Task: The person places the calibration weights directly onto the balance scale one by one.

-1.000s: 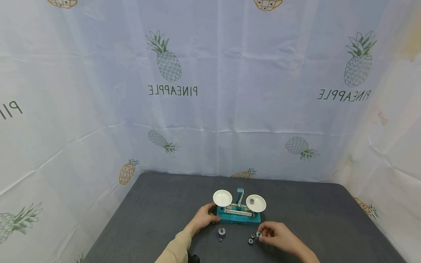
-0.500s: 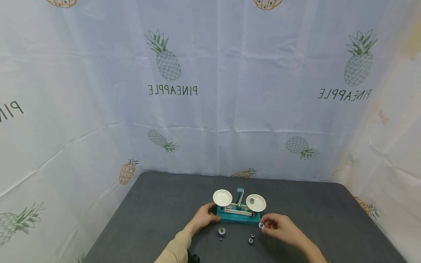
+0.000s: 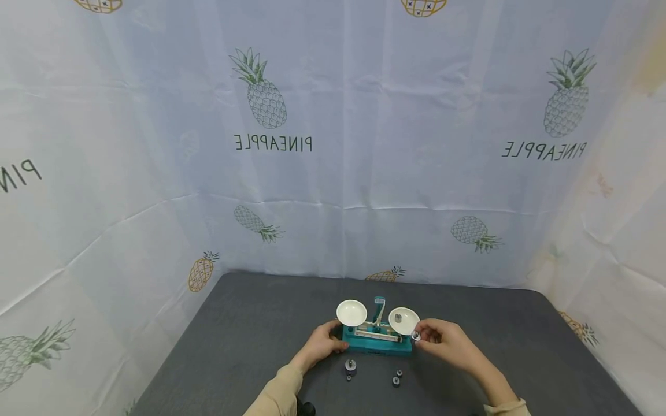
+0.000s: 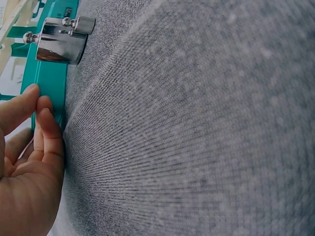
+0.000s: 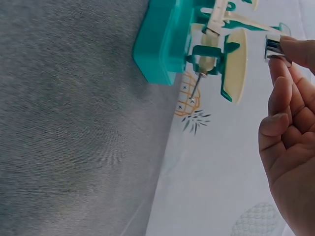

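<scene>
A teal balance scale [image 3: 377,346] with two cream pans stands on the dark table. My left hand [image 3: 318,345] holds the left end of its base, thumb in front and fingers behind. The left pan [image 3: 351,313] has nothing in it; a small metal weight [image 3: 398,318] stands in the right pan [image 3: 410,325]. My right hand [image 3: 448,345] pinches another shiny metal weight [image 5: 272,48] between thumb and fingers. In the right wrist view this weight is raised above the level of the right pan, just off its rim.
In front of the scale stand a large knobbed weight [image 3: 351,366] and a tiny one [image 3: 348,378]. Two small weights [image 3: 396,382] sit further right. A pineapple-print cloth [image 3: 364,173] hangs behind and beside the table [image 3: 260,323]. A black round object [image 3: 309,409] shows at the bottom edge.
My right hand has lifted the metal weight from beside the two small ones and carried it up and away to the right pan's edge. The left hand has stayed on the base.
</scene>
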`<state>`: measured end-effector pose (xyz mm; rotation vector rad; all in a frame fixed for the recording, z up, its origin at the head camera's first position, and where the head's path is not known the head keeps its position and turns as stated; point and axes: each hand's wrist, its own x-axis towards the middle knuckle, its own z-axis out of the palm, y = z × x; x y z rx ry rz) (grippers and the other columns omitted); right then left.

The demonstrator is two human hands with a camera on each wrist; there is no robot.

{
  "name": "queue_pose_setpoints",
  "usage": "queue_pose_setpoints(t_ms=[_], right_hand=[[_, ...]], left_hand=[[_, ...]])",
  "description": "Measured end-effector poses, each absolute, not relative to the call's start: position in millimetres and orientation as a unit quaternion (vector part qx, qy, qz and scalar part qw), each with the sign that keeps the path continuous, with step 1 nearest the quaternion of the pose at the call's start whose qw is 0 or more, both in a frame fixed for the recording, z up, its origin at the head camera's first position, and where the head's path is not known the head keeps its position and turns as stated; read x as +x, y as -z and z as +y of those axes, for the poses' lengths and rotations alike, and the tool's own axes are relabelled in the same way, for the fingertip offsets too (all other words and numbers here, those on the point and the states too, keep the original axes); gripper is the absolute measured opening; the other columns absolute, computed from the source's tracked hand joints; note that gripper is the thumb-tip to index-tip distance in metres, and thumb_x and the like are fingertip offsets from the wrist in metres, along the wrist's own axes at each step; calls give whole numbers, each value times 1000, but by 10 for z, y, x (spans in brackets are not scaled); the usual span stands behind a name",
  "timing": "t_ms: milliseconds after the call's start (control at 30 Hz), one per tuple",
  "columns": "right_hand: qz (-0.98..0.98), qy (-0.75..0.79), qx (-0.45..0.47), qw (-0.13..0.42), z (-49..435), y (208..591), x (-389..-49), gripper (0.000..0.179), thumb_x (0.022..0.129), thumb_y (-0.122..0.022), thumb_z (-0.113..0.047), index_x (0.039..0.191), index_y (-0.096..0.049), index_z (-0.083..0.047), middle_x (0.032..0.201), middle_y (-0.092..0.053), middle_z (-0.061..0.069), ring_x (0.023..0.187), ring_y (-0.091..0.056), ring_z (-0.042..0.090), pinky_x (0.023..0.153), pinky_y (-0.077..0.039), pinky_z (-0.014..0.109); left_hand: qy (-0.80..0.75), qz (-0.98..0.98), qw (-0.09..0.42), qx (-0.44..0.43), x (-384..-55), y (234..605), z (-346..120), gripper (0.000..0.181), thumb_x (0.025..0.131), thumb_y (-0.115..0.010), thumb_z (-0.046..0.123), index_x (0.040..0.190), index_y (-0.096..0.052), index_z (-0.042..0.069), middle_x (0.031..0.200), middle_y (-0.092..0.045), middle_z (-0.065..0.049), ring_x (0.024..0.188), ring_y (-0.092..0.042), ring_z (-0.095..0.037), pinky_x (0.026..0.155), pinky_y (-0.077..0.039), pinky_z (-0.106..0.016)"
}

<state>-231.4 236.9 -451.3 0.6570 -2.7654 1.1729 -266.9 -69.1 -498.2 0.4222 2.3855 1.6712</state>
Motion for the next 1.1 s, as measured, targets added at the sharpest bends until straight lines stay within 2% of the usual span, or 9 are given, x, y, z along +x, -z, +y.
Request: queue_pose_setpoints(t_ms=[300, 467, 1100], right_hand=[[-904, -386, 180, 31, 2347, 4413, -2475, 20, 85, -67, -24, 100, -64, -11, 80, -59, -1, 63, -47, 1, 55, -42, 22], [-909, -382, 168, 27, 2331, 4424, -2554, 22, 85, -67, -26, 101, -64, -11, 81, -59, -1, 64, -48, 2, 56, -43, 22], [-928, -356, 109, 20, 2251, 4496, -2746, 18, 84, -67, -19, 100, -65, -11, 82, -60, -1, 68, -48, 8, 58, -42, 23]], left_hand=[[-552, 817, 100, 134, -2862, 5307, -718, 61, 79, -68, 4, 132, -42, -10, 79, -68, -18, 64, -59, -13, 59, -47, -29], [-567, 805, 106, 137, -2858, 5318, -740, 62, 78, -69, 4, 132, -42, -9, 79, -68, -19, 65, -61, -16, 59, -48, -31], [-553, 815, 107, 137, -2883, 5333, -702, 60, 78, -68, 4, 131, -43, -10, 80, -68, -18, 64, -58, -14, 58, -46, -28]])
